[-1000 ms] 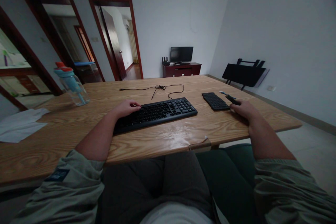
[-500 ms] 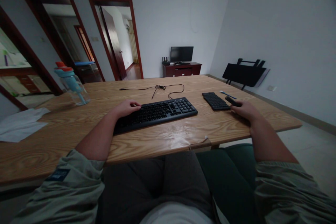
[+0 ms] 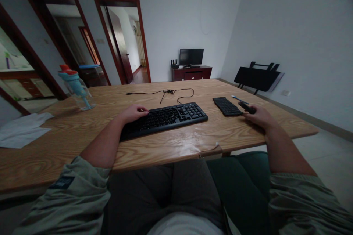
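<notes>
A black full-size keyboard (image 3: 165, 117) lies slanted on the wooden table in front of me. Its upper left end is covered by my left hand (image 3: 134, 113), whose curled fingers grip it there; some fingertips are hidden. On the right, my right hand (image 3: 259, 116) is closed around a short, dark, rounded stick-like object (image 3: 247, 107), whose kind I cannot make out. Just left of that hand lies a small black panel of keys (image 3: 226, 106), very close to my fingers. Behind it rests a thin blue stick with a white end (image 3: 239, 99).
The keyboard's black cable (image 3: 168, 91) lies loosely bundled behind it. A clear bottle with a red and blue lid (image 3: 78, 88) stands at the table's left, near white paper (image 3: 24, 128). The table's front edge (image 3: 165, 159) runs above my lap.
My right hand has shifted slightly right, and the dark object in it has turned a little. My left hand stays in place on the keyboard.
</notes>
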`<action>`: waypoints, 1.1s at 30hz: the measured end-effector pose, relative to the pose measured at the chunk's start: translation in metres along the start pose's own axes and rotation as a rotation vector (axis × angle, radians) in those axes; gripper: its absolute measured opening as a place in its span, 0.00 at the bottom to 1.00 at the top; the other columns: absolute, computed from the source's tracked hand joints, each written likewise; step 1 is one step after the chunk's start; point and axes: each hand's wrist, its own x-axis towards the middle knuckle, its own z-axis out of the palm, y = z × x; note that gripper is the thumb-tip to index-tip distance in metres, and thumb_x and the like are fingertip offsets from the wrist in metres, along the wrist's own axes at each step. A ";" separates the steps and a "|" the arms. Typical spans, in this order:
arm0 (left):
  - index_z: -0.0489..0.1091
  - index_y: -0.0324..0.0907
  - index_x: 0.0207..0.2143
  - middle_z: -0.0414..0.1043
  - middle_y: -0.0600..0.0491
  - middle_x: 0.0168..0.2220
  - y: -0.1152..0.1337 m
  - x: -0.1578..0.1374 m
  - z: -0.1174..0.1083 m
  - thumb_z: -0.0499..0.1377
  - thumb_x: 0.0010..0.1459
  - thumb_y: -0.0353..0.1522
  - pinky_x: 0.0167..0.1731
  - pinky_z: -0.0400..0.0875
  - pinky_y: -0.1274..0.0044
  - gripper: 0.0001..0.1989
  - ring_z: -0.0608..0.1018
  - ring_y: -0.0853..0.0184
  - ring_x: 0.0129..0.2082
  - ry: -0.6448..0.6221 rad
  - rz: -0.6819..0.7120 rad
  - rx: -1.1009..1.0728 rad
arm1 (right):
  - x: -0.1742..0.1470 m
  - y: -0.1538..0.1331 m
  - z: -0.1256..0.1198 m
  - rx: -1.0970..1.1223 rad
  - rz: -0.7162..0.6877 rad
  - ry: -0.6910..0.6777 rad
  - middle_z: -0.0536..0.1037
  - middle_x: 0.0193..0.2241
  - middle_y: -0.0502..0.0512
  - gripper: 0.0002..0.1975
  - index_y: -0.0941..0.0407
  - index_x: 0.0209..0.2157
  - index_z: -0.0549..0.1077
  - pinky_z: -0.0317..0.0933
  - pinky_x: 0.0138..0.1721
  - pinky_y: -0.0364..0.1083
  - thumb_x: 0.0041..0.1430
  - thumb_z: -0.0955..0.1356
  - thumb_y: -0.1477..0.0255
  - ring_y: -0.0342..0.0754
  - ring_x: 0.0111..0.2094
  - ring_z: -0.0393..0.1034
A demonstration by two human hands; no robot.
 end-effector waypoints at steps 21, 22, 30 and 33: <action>0.79 0.42 0.42 0.80 0.48 0.43 0.000 0.001 0.000 0.59 0.49 0.53 0.47 0.71 0.72 0.28 0.79 0.57 0.45 -0.006 -0.014 -0.007 | 0.009 0.007 0.004 -0.063 -0.083 -0.011 0.80 0.32 0.59 0.16 0.57 0.39 0.79 0.63 0.37 0.47 0.47 0.70 0.67 0.55 0.36 0.74; 0.79 0.42 0.42 0.80 0.48 0.43 0.000 0.000 0.000 0.59 0.49 0.52 0.47 0.71 0.72 0.28 0.79 0.56 0.45 -0.004 -0.011 -0.004 | 0.009 0.008 0.005 -0.056 -0.090 -0.003 0.80 0.32 0.59 0.17 0.57 0.39 0.79 0.63 0.37 0.47 0.46 0.70 0.66 0.55 0.36 0.74; 0.79 0.41 0.41 0.81 0.48 0.42 0.001 0.000 0.000 0.59 0.49 0.51 0.46 0.72 0.71 0.27 0.79 0.57 0.43 0.000 0.002 -0.006 | 0.007 0.003 0.002 -0.053 -0.074 -0.002 0.80 0.34 0.59 0.18 0.57 0.39 0.78 0.64 0.36 0.49 0.43 0.71 0.66 0.56 0.36 0.74; 0.79 0.41 0.41 0.80 0.48 0.42 0.000 0.000 0.001 0.59 0.49 0.51 0.46 0.71 0.71 0.27 0.79 0.57 0.43 0.004 -0.001 -0.003 | 0.003 0.002 0.002 -0.012 -0.064 -0.003 0.79 0.32 0.58 0.22 0.57 0.41 0.77 0.64 0.33 0.48 0.43 0.72 0.64 0.55 0.34 0.73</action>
